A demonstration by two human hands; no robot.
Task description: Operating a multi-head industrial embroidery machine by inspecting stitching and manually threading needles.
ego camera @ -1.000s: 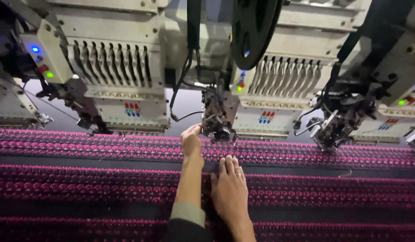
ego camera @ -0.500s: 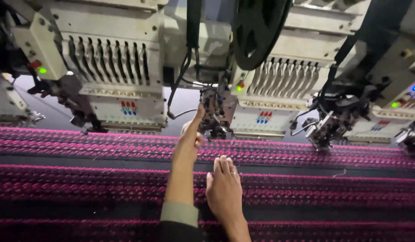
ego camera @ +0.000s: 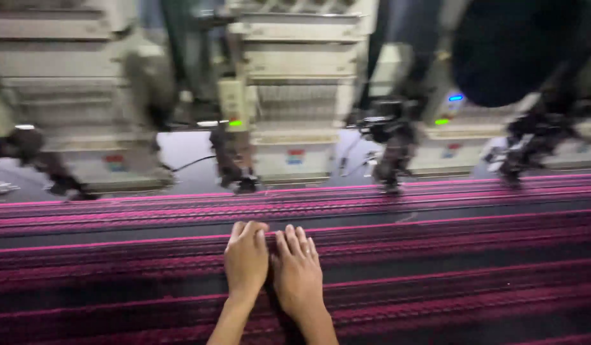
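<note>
Half a second ago the person's left hand (ego camera: 246,260) was reaching up to the needle part of a sewing machine head; now it has come down and lies flat on the cloth (ego camera: 468,255) next to the right hand (ego camera: 298,275). The view has slid sideways too, and the picture is blurry, so the head seems to be turning.

Both hands are open with flat fingers, touching each other side by side. Neither grip holds anything. They press on the dark cloth with pink stitched stripes, which stretches across the whole desk under the row of big machines. The hands sit on the near part of the cloth, well apart from the needles.

What could go wrong? The nearest needle part (ego camera: 234,166) hangs just above the cloth, straight ahead of the left hand. If the machines are running and a hand slides forward, fingers could get poked. It cannot be told whether they are running. Small green lights (ego camera: 235,123) glow on them. Pushing hard on the cloth could also pull it crooked, so the pink stripes would come out wobbly. A sleeve could catch on a loose thread.
</note>
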